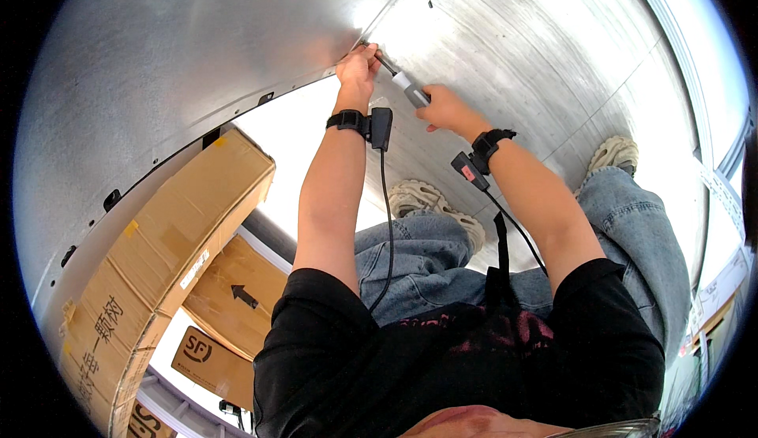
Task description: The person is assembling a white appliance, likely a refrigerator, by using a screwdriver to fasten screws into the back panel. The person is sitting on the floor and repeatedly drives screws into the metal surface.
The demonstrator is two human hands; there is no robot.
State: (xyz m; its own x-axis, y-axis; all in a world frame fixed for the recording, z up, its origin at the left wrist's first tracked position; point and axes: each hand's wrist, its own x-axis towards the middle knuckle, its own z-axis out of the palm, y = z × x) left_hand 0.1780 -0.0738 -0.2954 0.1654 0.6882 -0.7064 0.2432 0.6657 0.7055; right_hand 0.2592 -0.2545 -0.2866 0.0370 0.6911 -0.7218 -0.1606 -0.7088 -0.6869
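A screwdriver (407, 85) with a grey and white handle points up and left toward the bottom edge of a large metal panel (205, 51). My right hand (450, 112) is closed around the rear of its handle. At the other end, my left hand (358, 69) is closed, its fingers bunched by the shaft's tip against the panel's edge. Those fingers hide the tip and whatever they pinch. Each wrist wears a black strap with a small cabled box.
Long cardboard boxes (170, 241) stand at the left beside the panel, with another box (237, 292) behind them. Under my hands lies a grey wood-grain floor (537, 59). My shoes (430, 201) rest on it. A white frame (687, 67) curves along the right.
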